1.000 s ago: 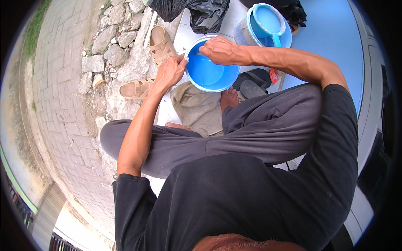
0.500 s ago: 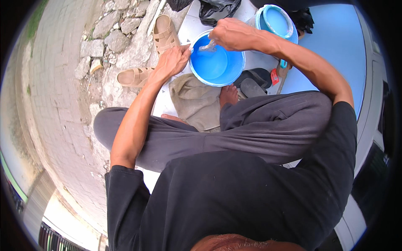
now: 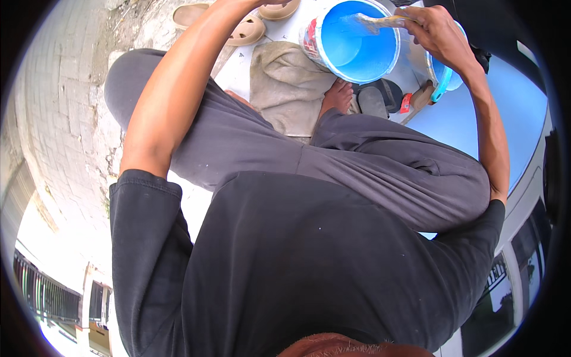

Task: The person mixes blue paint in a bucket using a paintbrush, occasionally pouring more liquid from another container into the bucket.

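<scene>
In my right hand (image 3: pixel 440 35) a paintbrush (image 3: pixel 392 22) is gripped by its handle, with its bristles over the mouth of a paint bucket (image 3: pixel 380 56). The bucket is tipped toward me, and its inside is coated in bright blue paint (image 3: pixel 348 50). It has a white rim and a red-and-white outer side. My left forearm (image 3: pixel 178 89) stretches up to the top edge, where the picture cuts off most of the left hand; its fingers are hidden. A crumpled beige cloth (image 3: pixel 285 89) lies just below the bucket, beside my bare foot (image 3: pixel 338 98).
A second blue-smeared bucket (image 3: pixel 437 68) with a turquoise piece (image 3: pixel 441 89) at its rim stands at right. Near it are dark sandals (image 3: pixel 373 102), a small red packet (image 3: pixel 405 103) and a blue surface (image 3: pixel 511 113). Tan clogs (image 3: pixel 247 31) sit at upper left, beside rough paving.
The view has shifted, so things sit higher. The bucket has tilted toward me. My right hand has moved right of the bucket with the brush, and my left hand has gone almost out of the picture.
</scene>
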Tool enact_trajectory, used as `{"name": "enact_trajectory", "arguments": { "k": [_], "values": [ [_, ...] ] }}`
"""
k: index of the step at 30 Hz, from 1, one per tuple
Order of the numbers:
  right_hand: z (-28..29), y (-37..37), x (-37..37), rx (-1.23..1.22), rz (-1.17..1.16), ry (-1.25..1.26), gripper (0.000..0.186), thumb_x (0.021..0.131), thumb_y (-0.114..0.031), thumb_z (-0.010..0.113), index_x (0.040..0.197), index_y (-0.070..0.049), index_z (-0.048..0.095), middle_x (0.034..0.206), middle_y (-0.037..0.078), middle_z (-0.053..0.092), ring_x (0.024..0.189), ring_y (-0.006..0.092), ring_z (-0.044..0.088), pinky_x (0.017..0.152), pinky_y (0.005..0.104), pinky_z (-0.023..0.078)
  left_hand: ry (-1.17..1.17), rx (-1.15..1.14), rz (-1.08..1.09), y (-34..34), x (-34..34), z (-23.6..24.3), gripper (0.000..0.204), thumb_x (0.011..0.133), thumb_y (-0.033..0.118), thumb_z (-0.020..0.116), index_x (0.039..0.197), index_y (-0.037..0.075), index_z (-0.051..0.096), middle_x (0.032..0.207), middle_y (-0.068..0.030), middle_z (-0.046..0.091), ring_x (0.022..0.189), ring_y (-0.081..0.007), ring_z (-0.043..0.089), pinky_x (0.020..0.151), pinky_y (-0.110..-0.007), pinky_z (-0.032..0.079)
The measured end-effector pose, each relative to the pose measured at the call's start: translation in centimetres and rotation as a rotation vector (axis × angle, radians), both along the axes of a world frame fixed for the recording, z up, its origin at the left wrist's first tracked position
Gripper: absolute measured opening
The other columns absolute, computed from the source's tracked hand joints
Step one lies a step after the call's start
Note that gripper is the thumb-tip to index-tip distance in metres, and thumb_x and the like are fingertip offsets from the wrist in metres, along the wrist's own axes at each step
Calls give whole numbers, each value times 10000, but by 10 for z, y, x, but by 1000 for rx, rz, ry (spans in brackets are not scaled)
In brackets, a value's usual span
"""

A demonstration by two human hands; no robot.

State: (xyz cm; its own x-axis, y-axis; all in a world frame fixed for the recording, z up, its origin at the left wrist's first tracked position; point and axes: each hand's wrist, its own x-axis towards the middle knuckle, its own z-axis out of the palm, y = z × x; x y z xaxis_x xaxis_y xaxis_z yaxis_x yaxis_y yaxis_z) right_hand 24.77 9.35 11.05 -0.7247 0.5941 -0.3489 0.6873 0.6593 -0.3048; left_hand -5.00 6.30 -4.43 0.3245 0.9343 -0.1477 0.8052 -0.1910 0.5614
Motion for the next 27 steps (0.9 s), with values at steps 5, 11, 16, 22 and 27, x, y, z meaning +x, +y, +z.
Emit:
{"name": "enact_trajectory", "arguments": {
  "k": [5, 11, 16, 22, 27],
  "values": [
    [-9, 7, 16, -28, -6, -19, 307, 948, -111, 601, 1227, -6, 674, 720, 152, 670, 603, 200, 682, 595, 321, 538, -2, -21, -13, -2, 3, 15, 407, 953, 280, 452, 877, -53, 674, 861, -307, 663, 850, -479, 654, 747, -531, 499],
    [-6, 4, 7, -53, -36, -23, 313, 946, -106, 602, 1231, 4, 668, 715, 152, 665, 600, 195, 677, 594, 321, 539, -24, -11, 16, -7, -1, 17, 408, 964, 293, 468, 886, -47, 680, 871, -312, 662, 866, -471, 657, 758, -529, 505],
    [-8, 5, 10, -35, -11, -14, 312, 942, -98, 602, 1227, 9, 670, 711, 156, 663, 597, 195, 680, 585, 320, 539, -19, -22, 26, -4, -2, 11, 407, 965, 292, 461, 895, -45, 679, 876, -311, 663, 874, -470, 657, 762, -526, 508],
    [-7, 4, 7, -36, 2, -28, 305, 943, -104, 606, 1217, 11, 675, 702, 155, 662, 600, 195, 687, 583, 314, 542, -12, -15, 15, -5, -1, 13, 410, 974, 294, 453, 898, -40, 679, 884, -309, 664, 884, -465, 656, 774, -522, 508],
    [-8, 5, 10, -19, -6, -40, 298, 946, -110, 607, 1208, 13, 678, 693, 155, 660, 599, 192, 688, 581, 312, 543, -19, -33, 27, -6, -1, 18, 407, 979, 292, 452, 908, -39, 678, 891, -308, 665, 892, -464, 655, 786, -518, 507]
  ]
}}
